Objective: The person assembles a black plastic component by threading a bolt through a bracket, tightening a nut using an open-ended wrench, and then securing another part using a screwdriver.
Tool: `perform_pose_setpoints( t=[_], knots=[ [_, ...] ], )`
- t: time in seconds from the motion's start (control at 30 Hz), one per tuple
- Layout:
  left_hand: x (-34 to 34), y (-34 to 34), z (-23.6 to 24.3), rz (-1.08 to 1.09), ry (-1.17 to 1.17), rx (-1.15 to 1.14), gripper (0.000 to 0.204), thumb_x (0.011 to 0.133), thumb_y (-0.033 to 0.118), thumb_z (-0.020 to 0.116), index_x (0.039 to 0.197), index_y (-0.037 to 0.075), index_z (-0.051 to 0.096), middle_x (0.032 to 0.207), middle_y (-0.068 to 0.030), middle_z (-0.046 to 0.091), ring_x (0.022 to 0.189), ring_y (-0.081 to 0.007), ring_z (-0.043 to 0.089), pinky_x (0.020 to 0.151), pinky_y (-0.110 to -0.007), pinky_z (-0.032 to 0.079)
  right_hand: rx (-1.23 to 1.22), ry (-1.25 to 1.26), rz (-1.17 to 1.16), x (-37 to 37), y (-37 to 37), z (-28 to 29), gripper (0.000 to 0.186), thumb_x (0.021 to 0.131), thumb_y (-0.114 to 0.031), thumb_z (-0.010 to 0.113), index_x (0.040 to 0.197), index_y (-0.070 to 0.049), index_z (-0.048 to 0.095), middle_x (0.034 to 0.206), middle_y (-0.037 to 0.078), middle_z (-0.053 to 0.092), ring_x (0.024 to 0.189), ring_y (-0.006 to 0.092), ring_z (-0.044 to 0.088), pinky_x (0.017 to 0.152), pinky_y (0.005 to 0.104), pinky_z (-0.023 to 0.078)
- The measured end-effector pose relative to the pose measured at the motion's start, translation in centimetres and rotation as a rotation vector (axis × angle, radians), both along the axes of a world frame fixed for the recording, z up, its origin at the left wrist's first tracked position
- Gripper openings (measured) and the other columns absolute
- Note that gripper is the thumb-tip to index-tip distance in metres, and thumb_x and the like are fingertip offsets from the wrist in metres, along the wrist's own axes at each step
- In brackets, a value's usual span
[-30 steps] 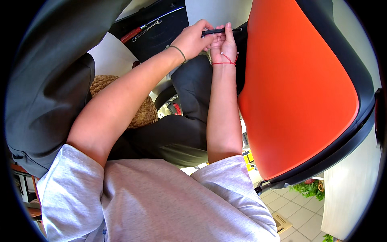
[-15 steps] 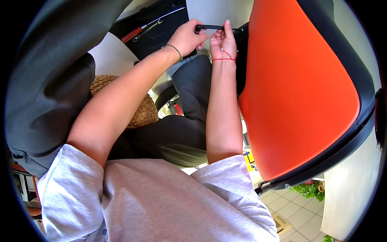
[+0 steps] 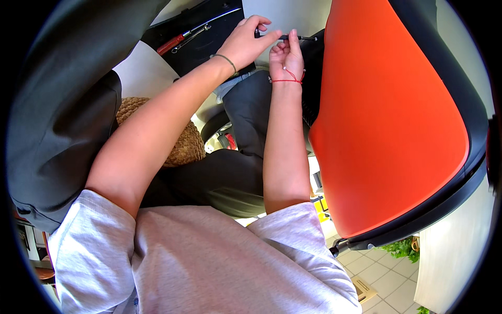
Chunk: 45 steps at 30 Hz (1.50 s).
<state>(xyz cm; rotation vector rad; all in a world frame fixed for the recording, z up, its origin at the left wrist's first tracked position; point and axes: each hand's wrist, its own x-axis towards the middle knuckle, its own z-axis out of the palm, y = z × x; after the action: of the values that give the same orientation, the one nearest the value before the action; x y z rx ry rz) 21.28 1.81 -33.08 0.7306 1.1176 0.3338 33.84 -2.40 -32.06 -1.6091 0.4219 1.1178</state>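
Both my hands are at a slim black tool with a thin shaft, much like a screwdriver, held roughly level. Its right tip meets a black part beside the orange chair cushion. My left hand has its thumb and fingers around the tool's left end, which they mostly cover. My right hand steadies the shaft between its raised thumb and curled fingers. To the left, a red-handled screwdriver with a long shaft and a metal wrench lie on a black surface.
The black-rimmed chair shell fills the right side. Below my forearms is a woven brown stool or basket, next to my dark-trousered leg. Green leaves and a tiled floor show at the lower right.
My left hand has shifted up and turned on the tool, its fingers lifting and its thumb stretching along it. My right hand has moved slightly, still holding the shaft.
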Motion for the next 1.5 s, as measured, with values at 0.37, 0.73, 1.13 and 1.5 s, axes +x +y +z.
perform_pose_setpoints(
  t=[0.37,0.73,1.13,1.5],
  knots=[
    [-0.5,1.5,-0.5,0.025,-0.062,-0.441,0.037,0.090,0.033,0.054,0.101,-0.002,0.059,0.083,-0.0095,0.064,0.060,-0.0126,0.060,0.056,-0.021,0.048,0.104,0.017,0.083,-0.4,0.9,1.8,0.029,0.088,-0.017,0.059,0.112,-0.002,0.050,0.113,0.010,0.055,0.105,0.0185,0.051,0.085,0.0283,0.041],
    [6.9,7.2,-1.4,-0.377,0.006,0.232,0.031,0.080,0.018,0.049,0.107,0.006,0.060,0.096,-0.0204,0.063,0.093,-0.0350,0.061,0.082,-0.041,0.047,0.118,-0.030,0.002,-1.2,0.7,0.0,0.030,0.092,-0.027,0.052,0.110,-0.004,0.052,0.111,0.007,0.056,0.109,0.0206,0.050,0.098,0.0388,0.040],
    [8.5,4.1,-2.6,-0.545,-0.123,0.386,0.029,0.085,0.014,0.047,0.109,0.010,0.062,0.101,-0.0126,0.065,0.092,-0.0296,0.061,0.082,-0.036,0.047,0.199,-0.070,0.123,-0.3,-0.5,1.2,0.034,0.085,-0.005,0.047,0.118,-0.002,0.048,0.118,0.010,0.053,0.113,0.0199,0.049,0.097,0.0354,0.038],
    [8.2,4.3,-1.9,-0.538,-0.095,0.402,0.032,0.083,0.017,0.048,0.113,0.013,0.060,0.096,-0.0143,0.065,0.089,-0.0314,0.062,0.080,-0.038,0.048,0.251,0.019,0.007,-0.1,-0.5,1.3,0.031,0.086,-0.004,0.049,0.117,-0.002,0.049,0.119,0.010,0.053,0.113,0.0203,0.050,0.098,0.0362,0.038]
  ],
)
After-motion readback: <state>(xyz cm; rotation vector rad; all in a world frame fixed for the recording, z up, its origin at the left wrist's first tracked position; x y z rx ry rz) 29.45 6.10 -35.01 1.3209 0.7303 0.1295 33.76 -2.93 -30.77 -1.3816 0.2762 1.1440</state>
